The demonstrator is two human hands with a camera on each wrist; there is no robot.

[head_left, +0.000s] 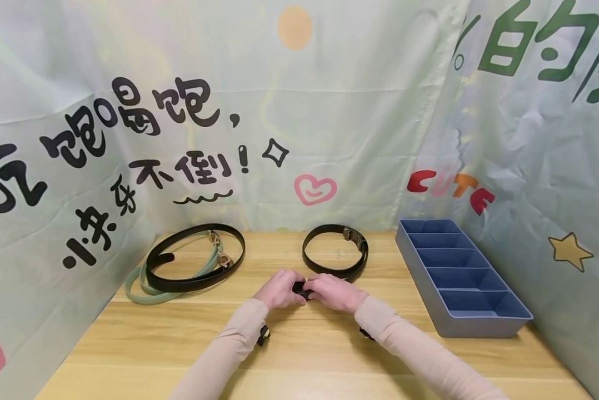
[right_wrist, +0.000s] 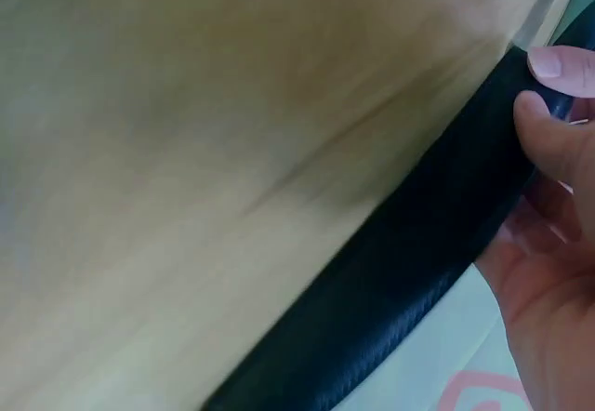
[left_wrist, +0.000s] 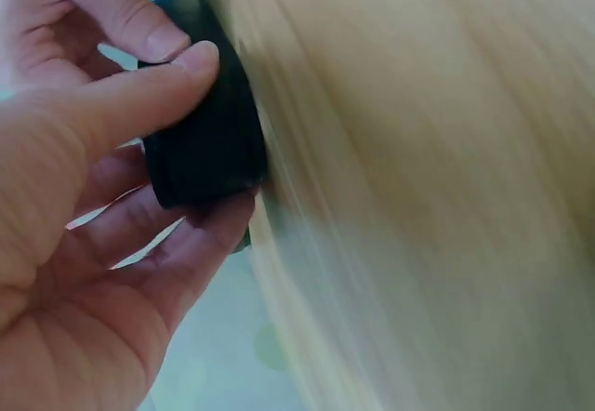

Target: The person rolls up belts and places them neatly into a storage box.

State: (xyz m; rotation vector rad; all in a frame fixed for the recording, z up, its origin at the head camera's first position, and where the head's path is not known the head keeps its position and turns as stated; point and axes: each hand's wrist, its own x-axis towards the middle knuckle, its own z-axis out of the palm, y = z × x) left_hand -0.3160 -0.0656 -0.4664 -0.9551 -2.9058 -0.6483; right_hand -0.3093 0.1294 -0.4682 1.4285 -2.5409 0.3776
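Note:
Both hands meet near the middle of the table at a black belt (head_left: 300, 289). With its thumb on top and fingers beneath, the left hand (head_left: 281, 289) pinches a short bent section of the belt (left_wrist: 209, 118). The right hand (head_left: 335, 291) holds the strap right beside it, thumb pressed on the flat face. From there a length of the black strap (right_wrist: 390, 244) runs away in the right wrist view. Just behind the hands, a black loop with a metal buckle (head_left: 347, 234) stands on edge; whether it joins the held section is hidden by the right hand.
At the left lie a larger looped black belt (head_left: 194, 285) and a pale green belt (head_left: 151, 299), overlapping, with metal buckles. A blue-grey box (head_left: 484, 328) with several compartments stands at the right. Printed cloth (head_left: 359, 122) surrounds the wooden table (head_left: 179, 339) at back and sides.

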